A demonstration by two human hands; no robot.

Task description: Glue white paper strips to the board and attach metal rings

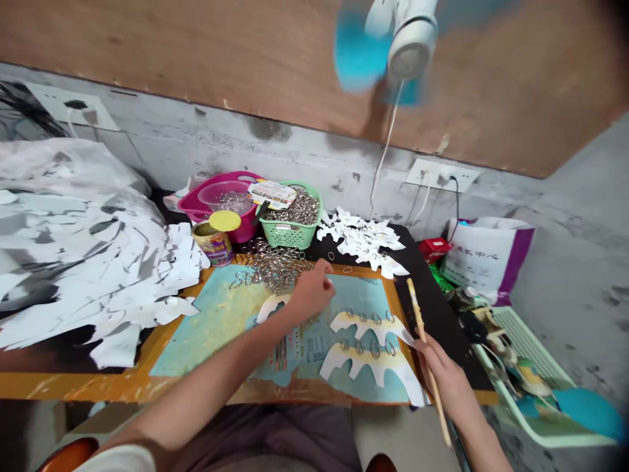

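My left hand (310, 292) hovers over a printed blue-and-yellow board (206, 334), its fingertips just beyond a loose heap of metal rings (275, 267). Whether those fingers pinch a ring is too small to tell. My right hand (445, 383) grips a long wooden stick (421, 334) with a pale coated tip. Two white scalloped paper cutouts (366, 364) lie on the board between my hands, with several metal rings (374, 332) set along them. The stick's tip points away from me, beside the board's right edge.
A heap of white paper offcuts (83, 255) sits left of the board. Behind stand a green basket of rings (292, 216), a pink basin (219, 203), a yellow-lidded can (213, 239) and stacked white cutouts (363, 239). A spinning fan (410, 46) hangs above; a plastic-filled tray (531, 373) lies right.
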